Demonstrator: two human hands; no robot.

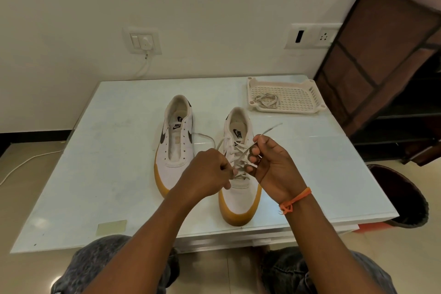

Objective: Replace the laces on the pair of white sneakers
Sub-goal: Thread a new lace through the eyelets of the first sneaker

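Lace (241, 153) crossings, pinched by left hand (210, 172) and right hand (269, 162), could snag in the right sneaker (238, 186) if tugged unevenly.

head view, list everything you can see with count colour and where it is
sneakers: 2, white with tan soles, mid table; left one unlaced, right one partly laced
lace: 1, off-white, in the right sneaker, ends loose
spare lace: 1, off-white, coiled in the tray
tray: 1, white plastic, far right of table
table: 1, pale glass top
tape patch: 1, yellowish, near left of table
wall sockets: 2, white, one left, one right
cable: 1, white, floor left
rack: 1, brown, right
bin: 1, dark, floor right
wrist thread: 1, orange, right wrist
left hand: pinches the lace
right hand: holds the lace
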